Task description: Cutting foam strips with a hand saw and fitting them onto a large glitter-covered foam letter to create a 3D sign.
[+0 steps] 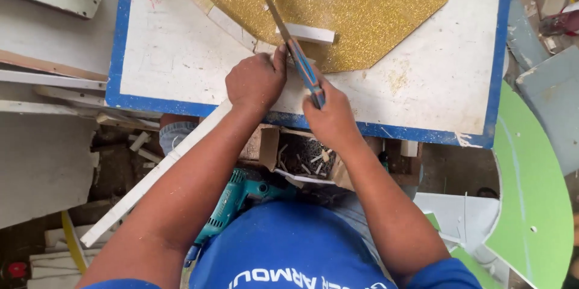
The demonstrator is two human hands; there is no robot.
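My right hand (329,114) grips the blue and orange handle of a hand saw (283,23), whose thin blade runs up and left across a gold glitter board (374,5). My left hand (256,81) presses down on a long white strip (163,165) that slants from the lower left up under my fist, right beside the blade. A short white block (307,34) lies on the gold board just right of the blade. All of this rests on a white board with a blue edge (181,53).
A teal power drill (238,201) lies below the board near my lap. An open box of small scraps (307,156) sits under the board's front edge. White offcuts pile at the left, and a green curved panel (534,204) stands at the right.
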